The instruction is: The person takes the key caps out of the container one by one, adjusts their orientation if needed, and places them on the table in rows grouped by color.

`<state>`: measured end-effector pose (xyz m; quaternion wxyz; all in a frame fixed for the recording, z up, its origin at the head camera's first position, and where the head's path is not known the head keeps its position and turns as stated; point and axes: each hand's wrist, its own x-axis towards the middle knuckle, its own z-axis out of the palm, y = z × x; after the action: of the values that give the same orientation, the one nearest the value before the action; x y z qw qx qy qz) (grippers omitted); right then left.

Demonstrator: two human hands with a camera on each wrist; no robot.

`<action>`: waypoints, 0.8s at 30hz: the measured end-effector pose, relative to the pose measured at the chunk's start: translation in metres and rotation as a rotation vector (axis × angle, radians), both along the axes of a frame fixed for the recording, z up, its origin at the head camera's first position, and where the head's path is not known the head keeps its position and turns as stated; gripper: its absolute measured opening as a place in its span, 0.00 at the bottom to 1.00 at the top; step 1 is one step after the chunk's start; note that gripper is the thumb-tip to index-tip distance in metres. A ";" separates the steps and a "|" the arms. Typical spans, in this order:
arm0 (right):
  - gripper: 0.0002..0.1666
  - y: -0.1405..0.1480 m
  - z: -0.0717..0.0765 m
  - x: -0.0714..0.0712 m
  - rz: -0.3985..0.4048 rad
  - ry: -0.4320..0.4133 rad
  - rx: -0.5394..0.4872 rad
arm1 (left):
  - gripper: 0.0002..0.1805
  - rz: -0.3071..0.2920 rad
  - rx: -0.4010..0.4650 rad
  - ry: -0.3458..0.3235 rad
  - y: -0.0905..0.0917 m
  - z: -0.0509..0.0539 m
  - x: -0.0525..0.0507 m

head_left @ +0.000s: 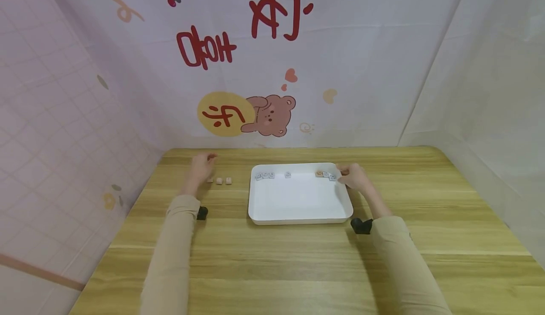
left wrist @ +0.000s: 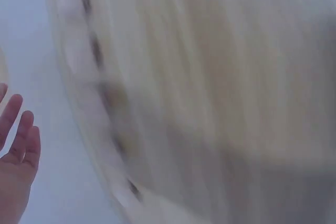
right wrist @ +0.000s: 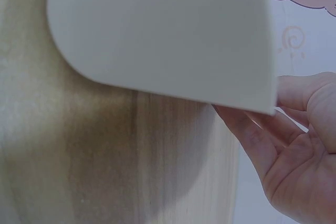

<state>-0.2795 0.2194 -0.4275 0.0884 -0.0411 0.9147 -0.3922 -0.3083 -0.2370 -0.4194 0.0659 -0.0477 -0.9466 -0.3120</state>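
My left hand (head_left: 203,166) is over the far left of the table, beside a row of small pale square pieces (head_left: 228,181) that look like keycaps. In the left wrist view its fingers (left wrist: 20,135) are loosely extended with nothing visible in them, and the row is blurred. My right hand (head_left: 353,177) grips the far right side of a white tray (head_left: 298,201), thumb at the rim and fingers beneath. In the right wrist view the tray's side (right wrist: 163,35) covers some fingertips. Several grey-white keycaps (head_left: 287,175) and an orange one (head_left: 319,174) lie along the tray's far side.
The wood-grain table (head_left: 272,267) extends in front of the tray and on both sides. A white printed cloth (head_left: 362,69) with red characters and a bear hangs behind the table's far edge. Pale walls flank it.
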 end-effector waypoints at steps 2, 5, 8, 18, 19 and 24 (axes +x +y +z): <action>0.31 0.001 0.000 0.000 -0.001 -0.002 -0.001 | 0.16 -0.050 0.004 0.031 0.021 0.003 -0.005; 0.31 0.002 -0.001 -0.001 0.001 -0.004 0.001 | 0.15 -0.133 0.003 0.054 0.057 0.007 -0.011; 0.31 0.003 -0.001 -0.001 0.004 -0.006 0.004 | 0.15 -0.212 0.020 0.048 0.095 0.010 -0.014; 0.32 0.004 0.003 0.001 0.032 0.000 -0.034 | 0.16 -0.380 0.121 -0.102 0.188 0.018 -0.013; 0.32 0.004 0.003 0.001 0.034 0.002 -0.031 | 0.16 -0.398 0.126 -0.100 0.195 0.017 -0.012; 0.32 0.001 0.003 0.003 0.002 -0.021 -0.017 | 0.16 -0.450 0.150 -0.123 0.224 0.007 -0.010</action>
<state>-0.2769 0.2202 -0.4248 0.0982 -0.0387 0.9103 -0.4003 -0.3187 -0.0130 -0.4123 -0.0597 -0.2335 -0.8885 -0.3906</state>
